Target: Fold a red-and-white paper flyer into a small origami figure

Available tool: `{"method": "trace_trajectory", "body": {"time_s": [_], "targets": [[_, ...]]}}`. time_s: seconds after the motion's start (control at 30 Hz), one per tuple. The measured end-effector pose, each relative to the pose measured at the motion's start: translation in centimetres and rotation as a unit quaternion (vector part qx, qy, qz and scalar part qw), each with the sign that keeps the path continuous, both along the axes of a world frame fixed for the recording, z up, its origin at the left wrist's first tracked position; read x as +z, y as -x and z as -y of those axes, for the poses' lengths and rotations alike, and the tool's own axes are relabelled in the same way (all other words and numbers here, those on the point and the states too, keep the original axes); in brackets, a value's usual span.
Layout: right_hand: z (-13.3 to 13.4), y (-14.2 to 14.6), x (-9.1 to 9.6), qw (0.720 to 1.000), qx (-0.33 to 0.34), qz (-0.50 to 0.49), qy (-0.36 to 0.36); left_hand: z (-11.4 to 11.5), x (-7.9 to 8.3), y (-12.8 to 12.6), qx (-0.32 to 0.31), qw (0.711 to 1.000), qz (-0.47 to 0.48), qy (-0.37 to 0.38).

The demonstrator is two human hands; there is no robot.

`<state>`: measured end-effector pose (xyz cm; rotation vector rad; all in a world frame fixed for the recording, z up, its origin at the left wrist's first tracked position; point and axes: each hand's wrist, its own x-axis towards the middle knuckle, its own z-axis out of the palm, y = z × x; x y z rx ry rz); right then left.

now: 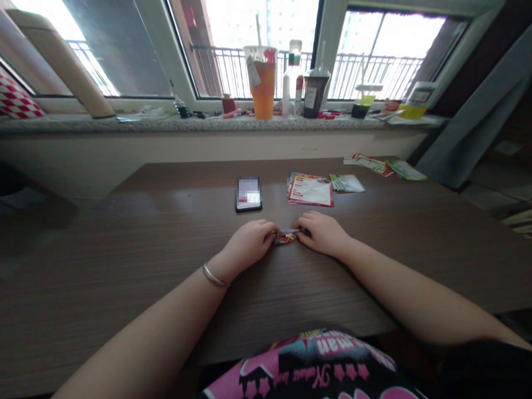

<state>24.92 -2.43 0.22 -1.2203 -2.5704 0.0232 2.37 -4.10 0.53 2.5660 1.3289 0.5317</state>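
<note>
A small folded piece of colourful printed paper (pixel 286 238), red, yellow and white, lies between my two hands just above the wooden table. My left hand (pixel 251 242), with a silver bangle on its wrist, pinches the paper's left end. At the right end, my right hand (pixel 322 233) has its thumb and fingers closed on the paper. Fingers cover both ends of it. A phone (pixel 248 194) with a lit screen lies beyond my left hand. Beyond my right hand is a stack of red-bordered printed leaflets (pixel 311 189).
Green and white leaflets (pixel 347 183) lie right of the stack, with more printed leaflets (pixel 374 164) at the far right edge. On the granite windowsill (pixel 208 125) stand an orange drink cup (pixel 263 83), a dark drink cup (pixel 316 94), bottles and a tan cylinder (pixel 62 64).
</note>
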Motion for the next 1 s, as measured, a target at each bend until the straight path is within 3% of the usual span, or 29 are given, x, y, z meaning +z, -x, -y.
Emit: {"method": "trace_trajectory", "body": {"time_s": [0.13,0.27,0.33,0.47,0.63,1.0], "targets": [[-0.3,0.0,-0.4,0.988,-0.005,-0.146,0.047,0.1,-0.5,-0.5,0.016,0.986,0.142,0.090],[-0.3,0.1,-0.2,0.963,0.116,-0.230,0.078,0.1,-0.9,-0.8,0.012,0.970,0.206,0.125],[-0.4,0.0,-0.3,0.954,0.146,-0.244,0.098,0.1,-0.8,-0.8,0.012,0.967,0.217,0.132],[-0.7,-0.1,-0.6,0.956,0.133,-0.227,0.129,0.1,-0.7,-0.8,-0.010,0.969,0.197,0.148],[-0.9,0.0,-0.8,0.968,0.107,-0.204,0.101,-0.2,-0.7,-0.7,-0.047,0.976,0.164,0.133],[-1.2,0.1,-1.3,0.979,0.059,-0.178,0.083,-0.1,-0.3,-0.4,-0.068,0.995,0.069,0.012]]}}
